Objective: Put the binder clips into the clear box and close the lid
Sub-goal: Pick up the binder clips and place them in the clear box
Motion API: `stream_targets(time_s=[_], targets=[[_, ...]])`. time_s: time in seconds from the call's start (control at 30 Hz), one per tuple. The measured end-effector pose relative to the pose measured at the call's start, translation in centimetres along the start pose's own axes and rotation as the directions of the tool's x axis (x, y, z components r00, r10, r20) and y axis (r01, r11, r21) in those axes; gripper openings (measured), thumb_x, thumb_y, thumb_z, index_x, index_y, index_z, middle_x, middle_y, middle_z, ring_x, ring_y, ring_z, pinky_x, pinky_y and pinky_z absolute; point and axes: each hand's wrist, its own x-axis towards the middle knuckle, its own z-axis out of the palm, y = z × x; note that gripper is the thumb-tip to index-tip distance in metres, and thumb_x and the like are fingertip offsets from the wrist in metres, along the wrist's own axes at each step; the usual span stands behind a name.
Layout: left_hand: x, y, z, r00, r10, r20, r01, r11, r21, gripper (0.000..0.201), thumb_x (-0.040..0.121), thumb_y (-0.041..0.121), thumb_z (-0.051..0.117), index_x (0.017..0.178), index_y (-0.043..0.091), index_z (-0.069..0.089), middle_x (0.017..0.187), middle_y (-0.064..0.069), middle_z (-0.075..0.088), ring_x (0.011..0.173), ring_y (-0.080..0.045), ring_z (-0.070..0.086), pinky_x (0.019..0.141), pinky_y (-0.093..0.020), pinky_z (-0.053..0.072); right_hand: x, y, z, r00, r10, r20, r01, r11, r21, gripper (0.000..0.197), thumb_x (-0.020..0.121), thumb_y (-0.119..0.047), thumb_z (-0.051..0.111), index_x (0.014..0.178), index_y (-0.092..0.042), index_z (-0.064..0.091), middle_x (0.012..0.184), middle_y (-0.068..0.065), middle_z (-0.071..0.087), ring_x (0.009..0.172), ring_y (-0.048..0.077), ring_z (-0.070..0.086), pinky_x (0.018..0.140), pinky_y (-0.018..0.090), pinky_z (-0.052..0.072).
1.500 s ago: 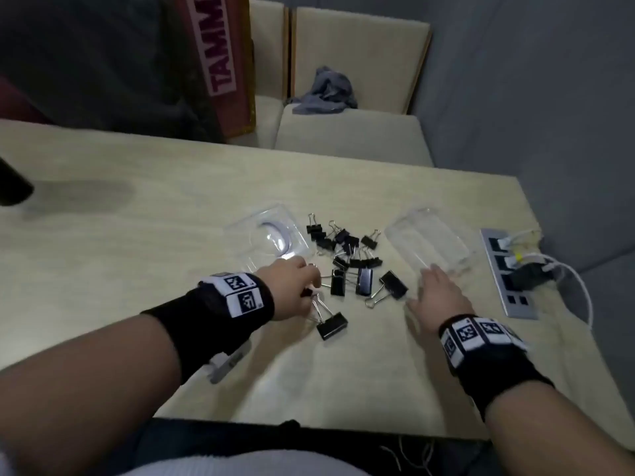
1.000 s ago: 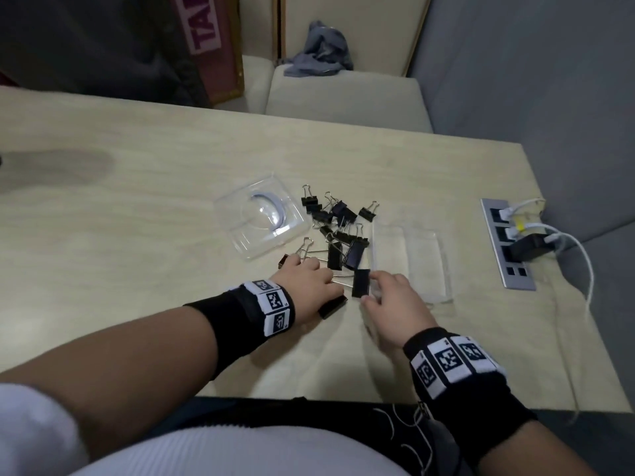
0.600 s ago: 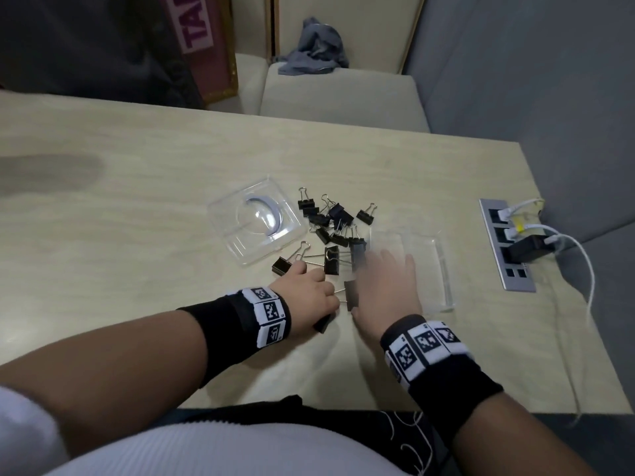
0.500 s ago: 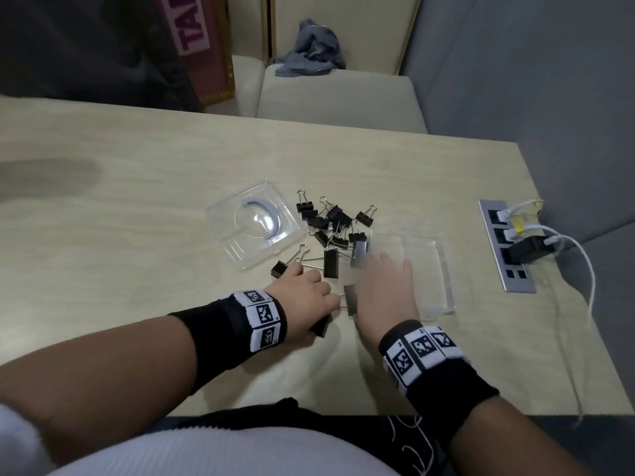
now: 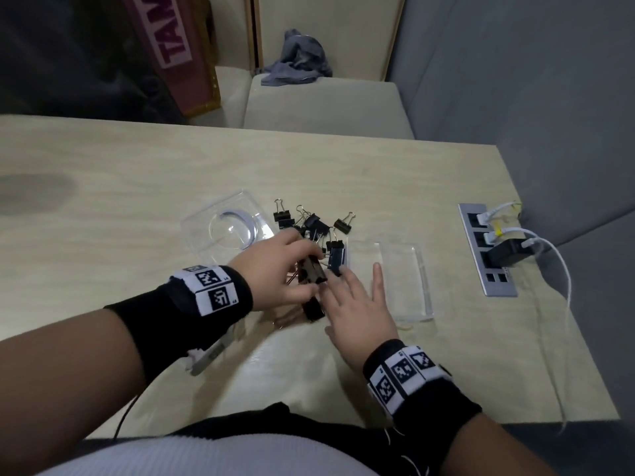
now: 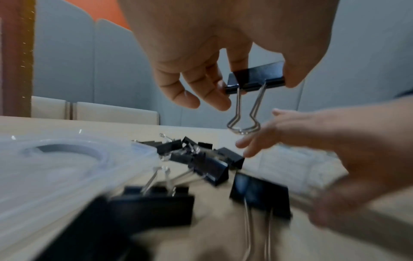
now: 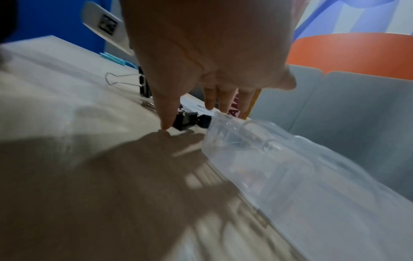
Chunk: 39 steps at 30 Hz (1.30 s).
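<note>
Several black binder clips (image 5: 311, 223) lie in a loose pile mid-table. My left hand (image 5: 311, 269) pinches one large binder clip (image 6: 256, 77) between thumb and fingers and holds it above the table, its wire handles hanging down. The clear box (image 5: 402, 280) stands open just right of the pile. Its clear lid (image 5: 226, 231) lies flat to the left. My right hand (image 5: 350, 293) is spread flat between the clips and the box, holding nothing. One of its fingertips (image 7: 165, 123) touches the table beside a clip (image 7: 185, 121). Another clip (image 5: 313, 309) lies under my hands.
A silver power strip (image 5: 488, 252) with plugs and a white cable (image 5: 563, 269) is set in the table to the right of the box. Beige seats (image 5: 326, 104) with a grey cloth (image 5: 295, 60) stand beyond the far edge. A grey partition (image 5: 515, 80) borders the right side.
My left hand has picked up a large clip and raised it off the table. My right hand has moved left from the box's near end to the clips, fingers staying straight.
</note>
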Motion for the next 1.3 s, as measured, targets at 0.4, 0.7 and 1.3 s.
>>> stream_targets(time_s=[0.4,0.7,1.3], targets=[[8.2,5.5,3.2,0.978,0.167,0.121,-0.18,0.978,0.105,0.054,0.079,0.015,0.066,0.13,0.024,0.051,0.133,-0.001,0.05,0.114,-0.021,0.057,0.094,-0.031,0.047,-2.6,0.6,2.3,0.986,-0.145,-0.076,0.151,0.985,0.087,0.034,0.075,-0.016,0.036,0.087,-0.017,0.068,0.084,0.005,0.066,0.078,0.026,0.066,0.094,0.047,0.048],[8.2,3.1,4.2,0.955,-0.064,0.29,-0.08,0.885,0.458,0.055,0.086,0.037,0.052,0.139,0.034,0.037,0.151,0.001,0.034,0.14,-0.022,0.03,0.109,-0.049,0.028,-6.4,3.8,1.9,0.944,-0.033,-0.328,0.16,0.916,0.368,0.025,0.071,-0.035,0.061,0.093,-0.024,0.061,0.097,-0.005,0.059,0.083,0.018,0.053,0.075,0.033,0.04],[4.0,3.8,5.3,0.973,-0.047,0.226,-0.08,0.851,0.519,0.039,0.088,0.051,0.046,0.115,0.026,0.059,0.116,0.001,0.057,0.114,-0.025,0.046,0.094,-0.042,0.036,-4.9,5.6,3.7,0.942,0.252,-0.223,-0.168,0.926,0.338,0.026,0.078,-0.042,0.048,0.078,-0.026,0.069,0.088,-0.01,0.069,0.096,0.016,0.066,0.085,0.032,0.028]])
